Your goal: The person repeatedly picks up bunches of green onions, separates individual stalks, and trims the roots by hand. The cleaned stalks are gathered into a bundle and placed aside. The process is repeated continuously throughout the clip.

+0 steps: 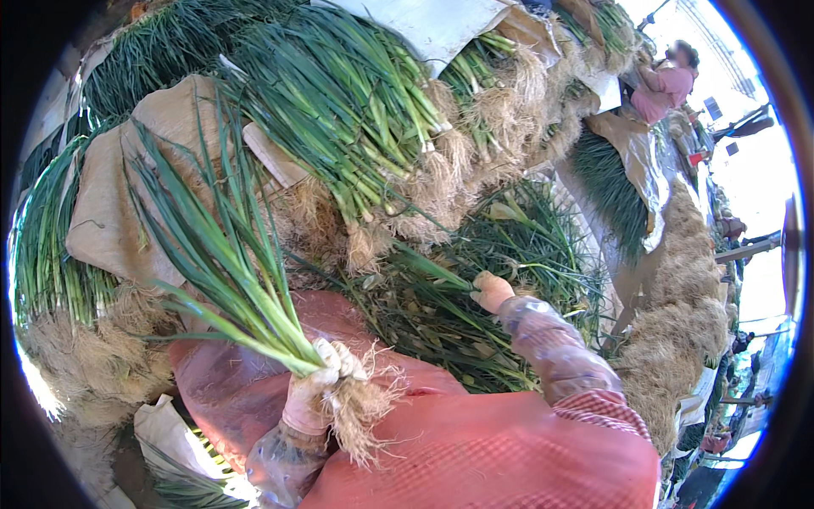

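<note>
My left hand (334, 366), in a pale glove, grips a bunch of leafy green seedlings (241, 254) just above their stringy tan roots. Their long leaves point up and to the left. My right hand (493, 291), also gloved, is closed on a green leaf (435, 266) over a heap of loose leaves (439, 324). A red apron (496, 439) covers my lap. Just beyond lies a thick row of green plants (331, 108) with their roots towards me.
Burlap sacking (127, 203) lies at the left by more plants (57, 254). A white sheet (407, 25) covers plants at the top. A long pile of roots (674, 318) runs down the right. A person in pink (664, 89) is at the upper right.
</note>
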`<state>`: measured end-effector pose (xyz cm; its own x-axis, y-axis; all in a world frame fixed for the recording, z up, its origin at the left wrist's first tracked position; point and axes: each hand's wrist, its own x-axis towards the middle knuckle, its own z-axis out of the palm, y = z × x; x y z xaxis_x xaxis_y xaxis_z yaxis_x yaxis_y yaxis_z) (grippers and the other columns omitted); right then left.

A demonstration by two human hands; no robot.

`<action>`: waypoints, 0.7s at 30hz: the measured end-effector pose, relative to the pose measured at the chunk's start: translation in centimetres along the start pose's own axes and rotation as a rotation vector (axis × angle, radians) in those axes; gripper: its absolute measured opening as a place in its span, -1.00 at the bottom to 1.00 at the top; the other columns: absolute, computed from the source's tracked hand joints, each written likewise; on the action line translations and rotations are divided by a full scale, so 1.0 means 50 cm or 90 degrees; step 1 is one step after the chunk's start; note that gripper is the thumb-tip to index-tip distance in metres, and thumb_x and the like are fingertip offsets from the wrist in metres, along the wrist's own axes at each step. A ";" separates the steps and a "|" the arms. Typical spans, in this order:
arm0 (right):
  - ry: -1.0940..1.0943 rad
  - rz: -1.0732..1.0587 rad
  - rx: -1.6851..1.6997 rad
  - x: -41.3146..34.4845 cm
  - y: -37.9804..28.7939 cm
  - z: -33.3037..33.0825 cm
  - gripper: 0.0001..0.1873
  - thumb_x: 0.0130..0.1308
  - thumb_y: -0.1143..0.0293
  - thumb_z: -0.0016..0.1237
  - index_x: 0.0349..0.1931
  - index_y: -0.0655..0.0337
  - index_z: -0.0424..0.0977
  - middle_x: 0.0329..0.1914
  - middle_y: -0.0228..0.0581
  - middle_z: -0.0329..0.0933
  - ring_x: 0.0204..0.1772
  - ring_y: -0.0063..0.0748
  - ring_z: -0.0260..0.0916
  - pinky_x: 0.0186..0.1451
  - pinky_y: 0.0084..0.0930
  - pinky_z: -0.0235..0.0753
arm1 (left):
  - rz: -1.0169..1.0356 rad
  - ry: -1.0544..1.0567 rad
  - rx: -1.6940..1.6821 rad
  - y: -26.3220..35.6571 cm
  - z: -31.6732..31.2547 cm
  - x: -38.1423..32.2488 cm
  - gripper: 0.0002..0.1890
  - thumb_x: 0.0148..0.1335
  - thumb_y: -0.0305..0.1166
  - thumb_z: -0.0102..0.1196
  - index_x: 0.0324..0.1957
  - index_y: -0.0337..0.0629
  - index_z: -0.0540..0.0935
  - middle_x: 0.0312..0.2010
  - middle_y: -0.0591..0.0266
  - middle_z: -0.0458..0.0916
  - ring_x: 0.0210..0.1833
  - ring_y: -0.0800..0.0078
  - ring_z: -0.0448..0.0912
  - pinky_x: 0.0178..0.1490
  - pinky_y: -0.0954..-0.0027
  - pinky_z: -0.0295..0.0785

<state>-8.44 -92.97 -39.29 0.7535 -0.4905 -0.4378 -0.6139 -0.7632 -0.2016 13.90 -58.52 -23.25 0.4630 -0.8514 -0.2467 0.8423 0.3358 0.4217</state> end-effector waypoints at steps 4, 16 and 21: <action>-0.050 -0.224 0.077 -0.026 -0.225 -0.187 -0.71 0.25 0.14 -0.12 -0.21 0.15 0.47 -0.27 -0.05 0.50 -0.15 0.04 0.48 -0.09 -0.15 0.46 | -0.037 0.120 0.190 -0.003 0.017 0.038 -0.66 0.07 -0.51 0.09 -0.05 -0.31 0.52 0.05 0.02 0.49 -0.06 0.34 0.53 0.01 0.34 0.49; -0.092 -0.221 0.065 -0.172 -0.219 -0.159 -0.75 0.19 0.27 -0.11 -0.21 0.20 0.46 -0.24 -0.09 0.51 -0.14 -0.02 0.50 -0.12 -0.20 0.52 | -0.044 0.110 0.116 -0.026 0.046 0.057 -0.59 0.09 -0.54 0.00 0.05 -0.36 0.45 0.07 0.02 0.47 0.01 0.29 0.51 0.13 0.31 0.45; -0.376 0.210 -0.173 -0.276 0.085 -0.133 -0.71 0.10 0.48 -0.08 -0.13 0.13 0.53 -0.27 -0.14 0.58 -0.19 -0.18 0.54 -0.20 -0.32 0.52 | 0.038 0.062 0.021 0.020 0.098 0.024 -0.55 0.07 -0.53 0.06 0.07 -0.36 0.43 0.12 0.06 0.43 -0.03 0.30 0.54 0.08 0.27 0.49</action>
<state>-19.87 -92.22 -28.26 0.2399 -0.4624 -0.8536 -0.6487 -0.7306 0.2134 13.95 -61.16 -18.85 0.5383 -0.7865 -0.3026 0.8034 0.3706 0.4660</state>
